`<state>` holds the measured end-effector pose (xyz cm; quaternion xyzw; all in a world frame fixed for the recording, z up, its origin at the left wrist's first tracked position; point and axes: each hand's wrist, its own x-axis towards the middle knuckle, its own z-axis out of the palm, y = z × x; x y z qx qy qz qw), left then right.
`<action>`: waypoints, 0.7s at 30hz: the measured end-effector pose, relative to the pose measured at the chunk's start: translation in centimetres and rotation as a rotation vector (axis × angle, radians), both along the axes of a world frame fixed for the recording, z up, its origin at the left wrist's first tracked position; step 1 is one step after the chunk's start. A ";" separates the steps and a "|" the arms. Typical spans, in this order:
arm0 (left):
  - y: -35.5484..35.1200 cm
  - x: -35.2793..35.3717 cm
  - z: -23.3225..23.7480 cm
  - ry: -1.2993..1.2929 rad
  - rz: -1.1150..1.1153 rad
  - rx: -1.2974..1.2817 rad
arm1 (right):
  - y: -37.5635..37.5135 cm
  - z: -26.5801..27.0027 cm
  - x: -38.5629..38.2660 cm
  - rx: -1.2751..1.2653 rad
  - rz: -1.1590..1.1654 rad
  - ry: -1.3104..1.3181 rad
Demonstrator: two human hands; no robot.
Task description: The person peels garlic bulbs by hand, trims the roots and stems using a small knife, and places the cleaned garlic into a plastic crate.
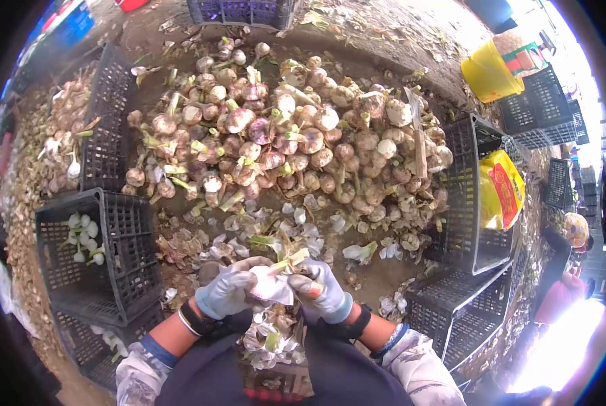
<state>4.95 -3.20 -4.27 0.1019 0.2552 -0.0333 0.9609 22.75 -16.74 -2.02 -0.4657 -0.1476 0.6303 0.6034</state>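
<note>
A garlic bulb (273, 285) with white skin and a pale green-yellow stem is held between my two gloved hands, just above my lap. My left hand (227, 289) is closed around the bulb's left side. On the other side, my right hand (318, 291) pinches near the stem and loose skin; an orange patch shows on its glove. Below the hands, peeled garlic skins (266, 342) lie heaped between my legs. Beyond them spreads a large pile of unpeeled garlic bulbs (310, 139), many with purple or brown skins and cut stems.
At left, a black plastic crate (130, 254) on its side holds several clean white bulbs (84, 238). Another black crate (462, 193) stands right of the pile, with a yellow bag (502, 189). A yellow bucket (492, 71) sits at upper right; a person (563, 291) is at far right.
</note>
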 end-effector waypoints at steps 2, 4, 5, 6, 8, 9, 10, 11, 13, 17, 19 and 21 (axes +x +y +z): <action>-0.6 0.8 0.1 0.073 -0.010 0.072 | -1.2 -1.2 0.5 -0.012 0.011 0.031; -1.1 1.8 -0.3 0.074 -0.025 0.090 | -2.1 -1.5 1.2 -0.013 0.008 0.115; -1.3 2.3 -0.1 0.120 -0.037 0.101 | -2.4 -1.4 1.5 -0.007 0.003 0.181; -1.3 2.6 -0.1 0.071 -0.059 0.081 | -2.7 -1.4 1.8 -0.001 0.009 0.208; -1.2 2.9 -0.4 -0.018 -0.104 0.041 | -3.2 -1.3 2.5 0.009 0.021 0.263; -1.4 3.2 -0.5 -0.062 -0.128 0.017 | -3.3 -0.6 2.8 0.016 0.012 0.303; -1.7 3.4 -0.6 -0.030 -0.119 0.030 | -3.5 -0.3 3.0 0.022 0.000 0.343; -2.0 3.9 -0.6 -0.003 -0.114 0.046 | -4.4 -1.7 3.1 0.039 -0.022 0.387; -2.5 5.7 -0.3 0.048 -0.105 0.090 | -4.2 -1.3 4.0 0.000 -0.104 0.350; -3.2 8.2 -0.5 0.177 -0.184 1.028 | -5.2 -3.0 5.9 -0.009 0.012 -0.193; -3.2 9.0 -0.3 0.201 -0.219 1.023 | -5.3 -3.2 6.4 0.074 0.012 -0.358; -2.7 9.8 0.4 0.167 -0.211 0.820 | -5.9 -2.8 7.0 0.138 0.003 -0.277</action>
